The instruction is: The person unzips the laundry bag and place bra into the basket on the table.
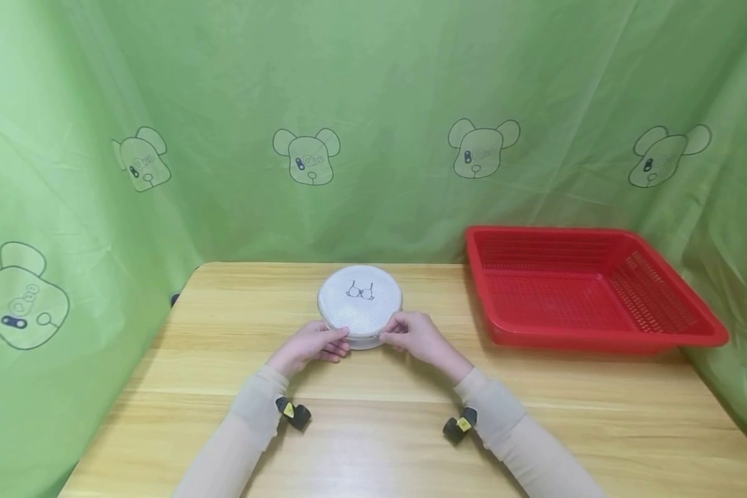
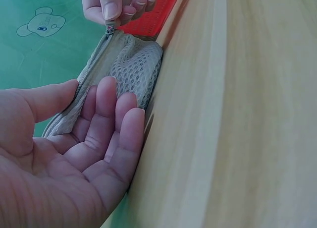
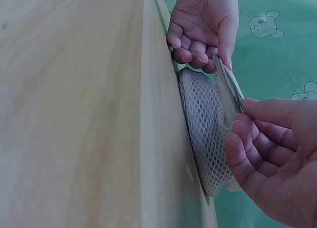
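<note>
Near the far edge of the counter (image 1: 373, 436), the bag (image 1: 361, 304) is held at its near side. Its rim is pinched by the left hand (image 1: 314, 344), thumb above, fingers curled below; the zip pull (image 2: 110, 26) is pinched by the right hand (image 1: 418, 337), its other fingers bent. Both forearms (image 1: 227, 432) are angled inward.

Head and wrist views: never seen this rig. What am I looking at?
No machine here: a person works barehanded. The head picture comes from a camera worn on the head, looking forward and down; each wrist picture comes from a wrist camera watching that side's work. On the wooden table lies a round white mesh case, with a red basket to the right. The left hand holds the case's edge; the right hand pinches the zipper pull.
</note>
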A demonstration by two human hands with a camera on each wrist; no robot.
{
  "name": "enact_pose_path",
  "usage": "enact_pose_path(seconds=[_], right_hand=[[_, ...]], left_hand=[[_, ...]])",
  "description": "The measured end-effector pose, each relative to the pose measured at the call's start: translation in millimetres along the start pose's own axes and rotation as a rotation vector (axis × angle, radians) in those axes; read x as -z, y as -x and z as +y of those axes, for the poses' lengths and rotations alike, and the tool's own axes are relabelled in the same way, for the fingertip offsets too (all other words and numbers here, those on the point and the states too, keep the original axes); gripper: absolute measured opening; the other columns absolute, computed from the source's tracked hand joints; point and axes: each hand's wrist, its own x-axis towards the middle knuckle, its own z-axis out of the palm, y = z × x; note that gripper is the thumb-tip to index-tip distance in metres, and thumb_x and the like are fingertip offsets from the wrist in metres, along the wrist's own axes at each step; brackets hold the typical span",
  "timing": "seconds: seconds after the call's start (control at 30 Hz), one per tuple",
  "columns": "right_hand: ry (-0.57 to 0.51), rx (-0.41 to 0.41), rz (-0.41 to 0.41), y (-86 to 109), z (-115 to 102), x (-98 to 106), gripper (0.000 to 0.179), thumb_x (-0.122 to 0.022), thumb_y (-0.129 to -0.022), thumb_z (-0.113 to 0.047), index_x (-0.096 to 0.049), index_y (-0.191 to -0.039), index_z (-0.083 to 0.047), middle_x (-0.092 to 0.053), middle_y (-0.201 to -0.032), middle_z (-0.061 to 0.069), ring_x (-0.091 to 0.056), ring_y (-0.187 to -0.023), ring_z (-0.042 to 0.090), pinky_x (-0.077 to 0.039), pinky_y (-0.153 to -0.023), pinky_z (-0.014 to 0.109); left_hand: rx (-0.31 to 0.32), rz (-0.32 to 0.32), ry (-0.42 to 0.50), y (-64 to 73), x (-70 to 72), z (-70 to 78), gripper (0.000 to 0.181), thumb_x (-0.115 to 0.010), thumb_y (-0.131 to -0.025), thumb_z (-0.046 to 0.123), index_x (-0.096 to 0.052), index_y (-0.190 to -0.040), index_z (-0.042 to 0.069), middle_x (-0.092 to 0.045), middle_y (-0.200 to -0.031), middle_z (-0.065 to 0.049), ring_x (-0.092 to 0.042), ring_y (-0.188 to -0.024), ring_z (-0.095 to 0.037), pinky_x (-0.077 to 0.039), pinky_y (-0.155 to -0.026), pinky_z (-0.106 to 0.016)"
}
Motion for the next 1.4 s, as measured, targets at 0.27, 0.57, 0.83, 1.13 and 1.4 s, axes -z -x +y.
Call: enact_pose_path(seconds=[0.27, 0.57, 0.83, 1.13, 1.4], right_hand=[[0.003, -0.011, -0.002, -1.0, 2, 2, 0.011, -0.074, -0.084, -0.016, -0.068, -0.086, -0.007, -0.069, -0.077, 0.014, -0.062, -0.065, 0.018, -0.057, -0.056, 0.031], [-0.005, -0.031, 0.003, -1.9, 5, 6, 0.01, -0.073, -0.085, -0.017, -0.069, -0.088, -0.009, -0.07, -0.079, 0.01, -0.062, -0.066, 0.018, -0.058, -0.057, 0.036], [-0.048, -0.046, 0.02, -1.4, 6, 13, 0.008, -0.073, -0.085, -0.017, -0.069, -0.087, -0.011, -0.068, -0.079, 0.011, -0.058, -0.066, 0.015, -0.058, -0.06, 0.038], [-0.05, -0.056, 0.015, -0.6, 5, 15, 0.009, -0.073, -0.086, -0.018, -0.069, -0.087, -0.01, -0.068, -0.081, 0.017, -0.057, -0.064, 0.016, -0.056, -0.05, 0.039], [0.0, -0.037, 0.035, -1.1, 5, 19, 0.01, -0.072, -0.086, -0.018, -0.069, -0.088, -0.008, -0.07, -0.084, 0.016, -0.062, -0.069, 0.019, -0.057, -0.061, 0.031]], left_hand=[[-0.001, 0.003, -0.004, -0.1, -0.3, 0.1, 0.03, -0.055, -0.099, 0.025, -0.061, -0.104, -0.005, -0.069, -0.081, 0.0, -0.067, -0.075, -0.012, -0.06, -0.071, -0.024], [-0.002, 0.007, 0.004, 0.1, 0.0, -0.5, 0.028, -0.055, -0.099, 0.024, -0.062, -0.103, -0.003, -0.069, -0.08, -0.001, -0.067, -0.075, -0.012, -0.06, -0.071, -0.025], [-0.003, 0.01, 0.014, 0.7, 0.3, -0.6, 0.027, -0.055, -0.098, 0.022, -0.062, -0.103, -0.003, -0.069, -0.082, -0.003, -0.067, -0.076, -0.013, -0.061, -0.072, -0.026], [0.002, 0.008, 0.003, 0.4, 0.7, -0.6, 0.028, -0.055, -0.098, 0.022, -0.062, -0.105, -0.004, -0.07, -0.083, -0.003, -0.068, -0.075, -0.013, -0.061, -0.073, -0.027], [0.003, 0.001, 0.0, -0.2, 0.7, -0.9, 0.029, -0.054, -0.099, 0.022, -0.061, -0.107, -0.005, -0.07, -0.083, -0.003, -0.067, -0.076, -0.012, -0.061, -0.074, -0.027]])
